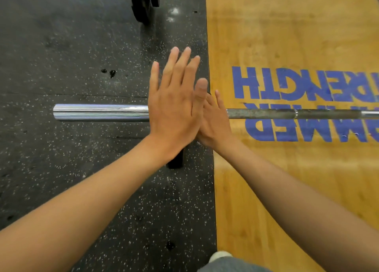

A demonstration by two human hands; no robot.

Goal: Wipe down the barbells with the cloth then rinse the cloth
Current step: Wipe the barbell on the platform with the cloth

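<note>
Left hand [174, 107], right hand [213, 126] flat, fingers spread, above long chrome steel barbell [100, 112] — no cloth visible; fetch cloth first.

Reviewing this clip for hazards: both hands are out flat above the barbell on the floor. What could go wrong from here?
1. No cloth is in view; the left hand and right hand are bare and flat, so wiping may be delayed.
2. The barbell lies on the floor and could roll if pushed.
3. Its shaft looks rusty on the right, so the hands could get dirty.
4. A black plate near the foot could trip the person.
</note>
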